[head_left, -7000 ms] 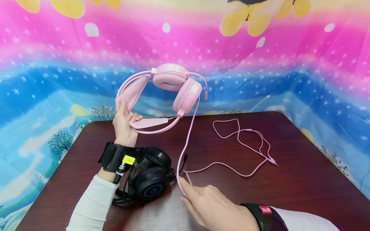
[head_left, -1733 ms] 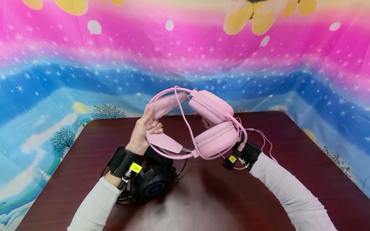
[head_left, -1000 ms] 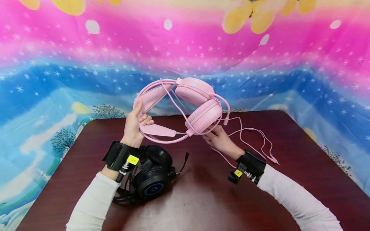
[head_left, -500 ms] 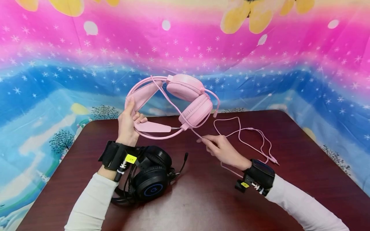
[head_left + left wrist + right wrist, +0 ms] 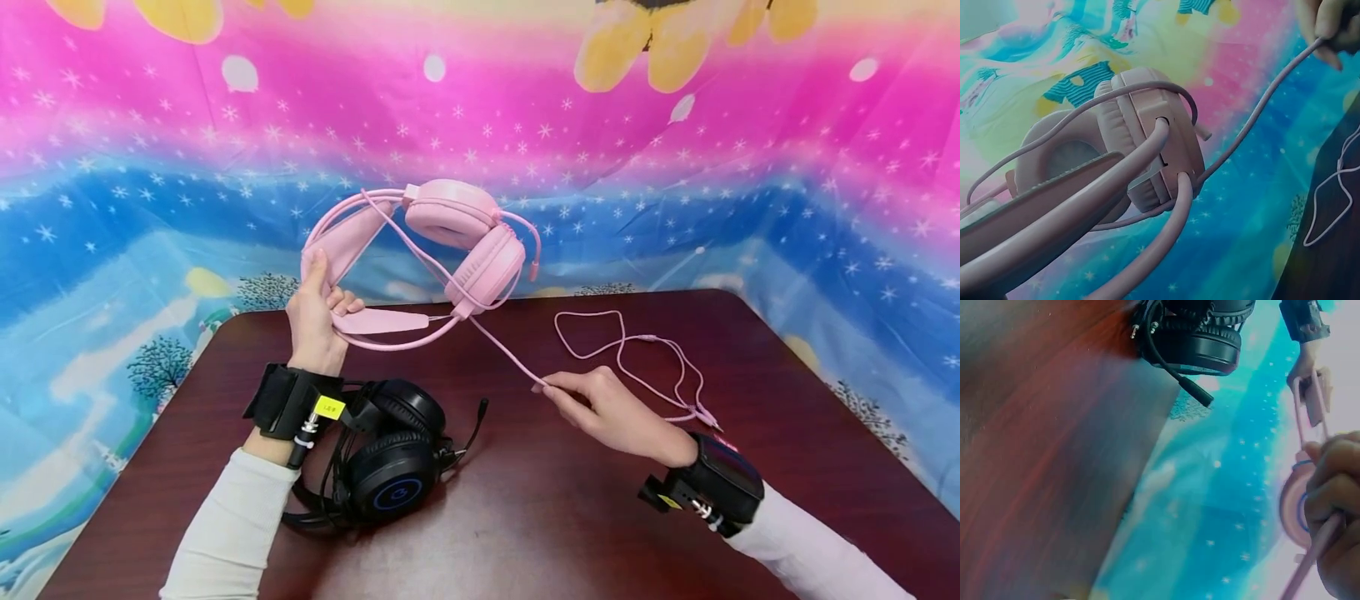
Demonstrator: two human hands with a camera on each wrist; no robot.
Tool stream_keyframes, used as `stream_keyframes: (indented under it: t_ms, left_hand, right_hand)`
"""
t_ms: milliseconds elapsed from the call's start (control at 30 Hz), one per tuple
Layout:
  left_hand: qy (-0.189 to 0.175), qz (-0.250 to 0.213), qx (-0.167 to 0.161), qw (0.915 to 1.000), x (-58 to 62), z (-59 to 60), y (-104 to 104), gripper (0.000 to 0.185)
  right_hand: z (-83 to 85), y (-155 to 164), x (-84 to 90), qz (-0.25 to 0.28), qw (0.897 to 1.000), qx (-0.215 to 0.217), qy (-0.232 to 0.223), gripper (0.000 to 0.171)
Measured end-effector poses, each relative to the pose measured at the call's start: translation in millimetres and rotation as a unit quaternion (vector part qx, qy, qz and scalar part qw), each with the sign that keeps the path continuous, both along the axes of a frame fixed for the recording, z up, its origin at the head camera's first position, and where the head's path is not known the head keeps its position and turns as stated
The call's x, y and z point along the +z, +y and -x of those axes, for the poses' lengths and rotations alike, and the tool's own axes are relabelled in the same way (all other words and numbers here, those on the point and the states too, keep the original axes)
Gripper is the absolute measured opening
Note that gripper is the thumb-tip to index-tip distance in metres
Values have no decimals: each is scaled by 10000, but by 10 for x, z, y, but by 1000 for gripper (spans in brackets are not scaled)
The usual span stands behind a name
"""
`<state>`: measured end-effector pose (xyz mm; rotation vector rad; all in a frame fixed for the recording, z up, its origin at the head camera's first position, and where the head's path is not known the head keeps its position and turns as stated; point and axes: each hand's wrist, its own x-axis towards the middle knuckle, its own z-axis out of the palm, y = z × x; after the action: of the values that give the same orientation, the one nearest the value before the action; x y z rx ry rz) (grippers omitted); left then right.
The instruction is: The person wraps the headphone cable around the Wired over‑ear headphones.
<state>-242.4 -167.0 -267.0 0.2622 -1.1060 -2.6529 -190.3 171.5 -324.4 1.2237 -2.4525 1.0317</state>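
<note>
My left hand grips the pink headset by its headband, holding it above the table with the ear cups to the right. Its thin microphone arm points down. The pink cable passes over the upper headband and around the lower ear cup, then runs taut to my right hand, which pinches it between thumb and fingers. In the left wrist view the cable lies around the ear cup. In the right wrist view curled fingers hold the cable.
A black headset with a microphone lies on the dark table, under my left wrist. The rest of the pink cable lies loosely on the table at right, ending in plugs. A patterned cloth hangs behind.
Seven seconds ago the cable hung free of the headband; now it passes round the headset. Lately my right hand has drawn the cable down and right, away from the ear cup, while the headset has shifted left.
</note>
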Motion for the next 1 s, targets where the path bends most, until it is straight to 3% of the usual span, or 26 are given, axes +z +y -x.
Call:
stream_keyframes:
  t_ms: [167, 333, 467, 767, 1000]
  left_hand:
    - [51, 14, 327, 9995, 17, 19, -49, 39]
    - [-51, -237, 337, 9991, 19, 19, -129, 35]
    - [-135, -436, 290, 9985, 14, 8, -165, 39]
    - [-91, -80, 528, 9985, -6, 28, -108, 40]
    - [-111, 59, 562, 9983, -33, 16, -109, 34]
  right_hand:
    - [-72, 148, 47, -268, 9988, 181, 367, 14]
    - [-131, 343, 151, -624, 9938, 187, 901, 22]
    - [-179, 464, 287, -776, 9904, 190, 1125, 19]
    - [-349, 548, 462, -598, 9835, 655, 1577, 32]
    - [-448, 570, 579, -300, 9674, 553, 2453, 41]
